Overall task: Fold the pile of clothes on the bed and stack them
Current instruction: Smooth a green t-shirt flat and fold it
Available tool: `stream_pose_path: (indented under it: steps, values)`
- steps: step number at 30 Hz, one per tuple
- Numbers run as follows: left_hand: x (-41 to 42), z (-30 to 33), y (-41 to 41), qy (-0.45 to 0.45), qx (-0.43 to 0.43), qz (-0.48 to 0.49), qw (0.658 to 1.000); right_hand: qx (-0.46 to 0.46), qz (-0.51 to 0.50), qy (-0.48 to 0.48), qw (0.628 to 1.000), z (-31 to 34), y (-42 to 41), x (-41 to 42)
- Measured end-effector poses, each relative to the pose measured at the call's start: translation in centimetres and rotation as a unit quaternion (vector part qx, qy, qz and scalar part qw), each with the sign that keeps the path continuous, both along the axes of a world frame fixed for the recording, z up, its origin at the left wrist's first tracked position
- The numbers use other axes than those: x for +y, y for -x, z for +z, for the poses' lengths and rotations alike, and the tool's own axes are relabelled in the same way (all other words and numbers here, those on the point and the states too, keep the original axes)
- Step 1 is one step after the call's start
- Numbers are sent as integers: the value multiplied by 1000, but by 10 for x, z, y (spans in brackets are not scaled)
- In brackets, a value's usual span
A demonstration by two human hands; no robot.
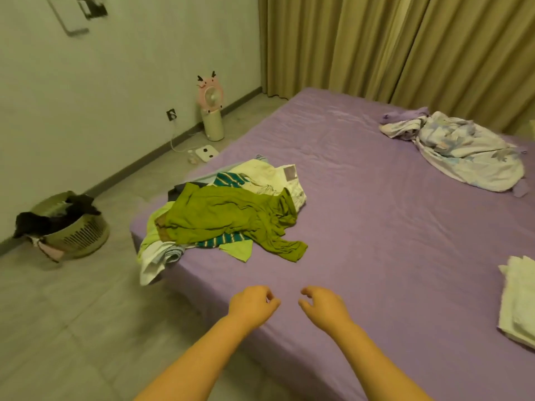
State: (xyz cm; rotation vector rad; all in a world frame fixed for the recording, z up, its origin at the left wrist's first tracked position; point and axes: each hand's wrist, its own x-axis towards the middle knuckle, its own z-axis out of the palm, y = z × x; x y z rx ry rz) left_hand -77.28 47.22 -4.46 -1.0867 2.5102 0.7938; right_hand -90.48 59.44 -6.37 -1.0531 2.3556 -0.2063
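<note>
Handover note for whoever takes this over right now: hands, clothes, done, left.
Left hand and right hand: both empty, fingers loosely curled, above the near edge of the purple bed.
Clothes pile: unfolded at the bed's left corner, olive green garment on top, some pieces hanging over the edge.
Done: folded white pieces lie at the right edge.
Left: fold the pile, stack it.
</note>
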Motion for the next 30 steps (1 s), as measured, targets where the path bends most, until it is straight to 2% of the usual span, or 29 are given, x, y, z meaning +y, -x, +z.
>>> stream_pose_path:
  steps: [6,15,23,30]
  values:
    - [-43,11,-65,-12,11,87,996,9,55,2,998,6,-45,-55]
    - [-87,0,-80,-17,32,178,983,-8,97,3,995,-5,-40,-114]
    - [-168,-28,-40,-28,-33,170,985,-56,51,-18,997,-37,21,-173]
    - [-218,-39,39,-57,-37,140,988,-59,25,-42,997,-51,91,-229]
